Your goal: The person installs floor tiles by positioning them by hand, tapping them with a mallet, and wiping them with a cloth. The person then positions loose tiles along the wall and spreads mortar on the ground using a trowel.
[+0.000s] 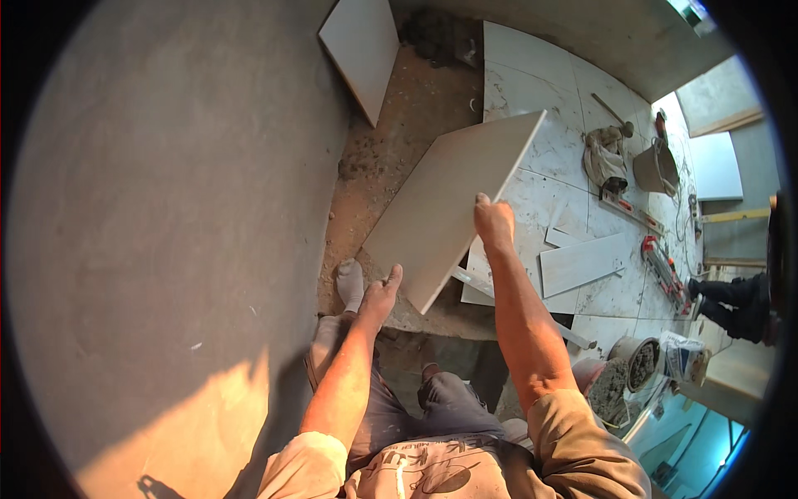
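1. Large tile (453, 195), pale and plain, slants in front of the person, above the edge where bare ground meets paved floor; whether its far left corner touches the ground cannot be told.
2. Left hand (380, 298) holds its near edge, thumb uppermost, the other fingers mostly hidden behind it. Right hand (495, 223) is closed around the right-hand edge, thumb on top.
3. To the lower right, a pink tub (585, 369) of grey mix stands near the right arm, with a second bucket of mix (643, 366) just beyond it.
4. Past the tile, a strip of bare soil (391, 125) runs along the left wall (183, 166). On the right, pale laid tiles (532, 91) cover the floor, bearing cut tile pieces (584, 264), a level (632, 212) and a flexible bucket (655, 169).
5. By the look of it, paving is well advanced on the right, while the soil strip remains uncovered and the held tile is not yet set down.
6. Farther off, another tile (362, 54) stands tilted by the wall, seemingly unlaid too; at far right, a co-worker's dark-clothed legs (731, 299) show.
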### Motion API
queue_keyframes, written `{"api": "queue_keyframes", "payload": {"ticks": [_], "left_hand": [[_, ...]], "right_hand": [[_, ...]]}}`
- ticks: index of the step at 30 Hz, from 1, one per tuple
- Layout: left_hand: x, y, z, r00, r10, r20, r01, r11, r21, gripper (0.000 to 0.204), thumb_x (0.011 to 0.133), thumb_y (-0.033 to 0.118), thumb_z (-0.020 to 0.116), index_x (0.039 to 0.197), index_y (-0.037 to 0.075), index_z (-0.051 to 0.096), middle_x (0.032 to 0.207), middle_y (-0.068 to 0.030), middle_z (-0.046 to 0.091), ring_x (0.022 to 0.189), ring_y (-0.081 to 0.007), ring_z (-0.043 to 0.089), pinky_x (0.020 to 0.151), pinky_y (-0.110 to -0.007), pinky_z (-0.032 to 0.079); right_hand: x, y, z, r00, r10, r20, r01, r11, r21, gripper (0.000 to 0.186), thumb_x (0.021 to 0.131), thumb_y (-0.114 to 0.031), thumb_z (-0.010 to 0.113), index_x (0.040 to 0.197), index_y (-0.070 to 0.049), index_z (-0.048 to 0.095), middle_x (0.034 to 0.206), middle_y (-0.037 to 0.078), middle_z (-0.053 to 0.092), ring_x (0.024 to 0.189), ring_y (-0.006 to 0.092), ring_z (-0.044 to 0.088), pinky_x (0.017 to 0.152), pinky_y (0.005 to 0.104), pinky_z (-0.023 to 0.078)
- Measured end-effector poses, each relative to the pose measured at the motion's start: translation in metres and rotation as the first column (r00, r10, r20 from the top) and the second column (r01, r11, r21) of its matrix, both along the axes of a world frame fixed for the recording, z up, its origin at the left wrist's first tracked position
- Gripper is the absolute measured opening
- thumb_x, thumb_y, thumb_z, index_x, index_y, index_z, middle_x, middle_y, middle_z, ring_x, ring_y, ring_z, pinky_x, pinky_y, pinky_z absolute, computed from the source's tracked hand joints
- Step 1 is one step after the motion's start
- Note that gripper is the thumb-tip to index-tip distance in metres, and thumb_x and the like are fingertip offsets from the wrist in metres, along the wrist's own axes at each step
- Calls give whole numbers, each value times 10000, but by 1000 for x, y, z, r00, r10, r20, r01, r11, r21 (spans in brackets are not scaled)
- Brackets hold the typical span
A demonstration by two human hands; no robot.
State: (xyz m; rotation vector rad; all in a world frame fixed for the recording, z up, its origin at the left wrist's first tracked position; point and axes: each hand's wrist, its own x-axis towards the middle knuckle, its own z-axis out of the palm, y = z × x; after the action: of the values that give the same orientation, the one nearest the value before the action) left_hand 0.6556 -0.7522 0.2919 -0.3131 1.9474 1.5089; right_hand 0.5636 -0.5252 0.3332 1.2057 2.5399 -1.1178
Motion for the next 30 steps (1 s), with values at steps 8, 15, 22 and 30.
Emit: {"api": "queue_keyframes", "payload": {"ticks": [8,15,22,30], "left_hand": [[20,-8,-62,972,-207,112,226,952,-206,571,842,513,553,1054,-12,633,956,-158,666,921,-226,609,831,-339,444],[22,-4,-76,982,-191,-16,188,977,-98,438,803,425,622,750,-10,628,670,-99,583,650,-180,532,638,-361,434],[10,2,-48,984,-179,-18,152,882,-447,636,782,535,627,1091,-21,616,1040,-186,646,1007,-251,607,877,-335,450],[-39,45,55,848,-441,-294,244,818,-521,748,772,515,656,1269,-12,468,1169,-232,570,1133,-321,531,945,-366,411]], "right_hand": [[20,19,-31,987,-145,-64,144,989,-30,510,833,-350,573,1004,130,588,991,304,613,971,416,592,864,419,446],[42,45,-71,971,-233,-42,230,971,-65,518,772,-355,612,886,150,609,894,335,614,891,437,609,816,438,459],[33,15,-30,991,-75,-115,78,997,21,493,805,-323,590,912,158,573,861,310,613,832,412,601,764,433,458],[-23,-35,16,990,90,-109,-102,988,-113,529,906,-398,447,1072,103,482,1012,302,596,989,418,583,878,446,450]]}}
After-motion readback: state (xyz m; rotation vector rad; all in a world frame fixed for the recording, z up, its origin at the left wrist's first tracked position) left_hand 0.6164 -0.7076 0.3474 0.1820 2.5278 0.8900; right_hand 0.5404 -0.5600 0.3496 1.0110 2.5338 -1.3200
